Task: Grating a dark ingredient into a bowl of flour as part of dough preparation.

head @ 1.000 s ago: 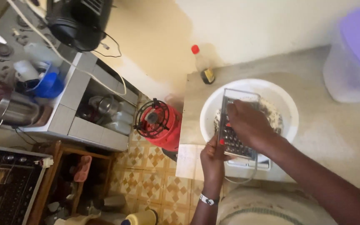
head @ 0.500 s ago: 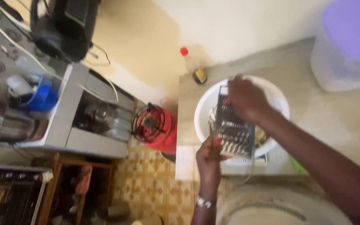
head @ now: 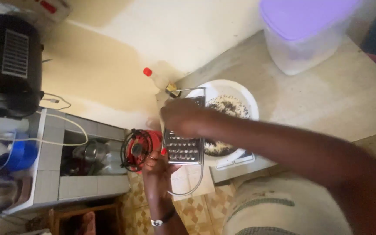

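Head view: left hand point(head: 156, 167) grips lower end of metal grater point(head: 182, 146); right hand point(head: 182, 118) closed, pressed against grater face, contents hidden, over white bowl point(head: 244, 93).

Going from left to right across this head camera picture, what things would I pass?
Black appliance → blue cup → red stove → metal grater held by both hands → white bowl → clear tub with purple lid.

Setting: home kitchen. Evidence: concrete counter point(head: 327, 100) carrying white bowl point(head: 244, 93) of grated food, metal grater point(head: 183, 146), lidded plastic container point(head: 305, 35); red-capped bottle point(head: 155, 78) against wall; tiled shelf unit point(head: 48, 174) holding pots point(head: 92, 150); red stove point(head: 142, 146) on patterned floor tiles point(head: 196, 213)
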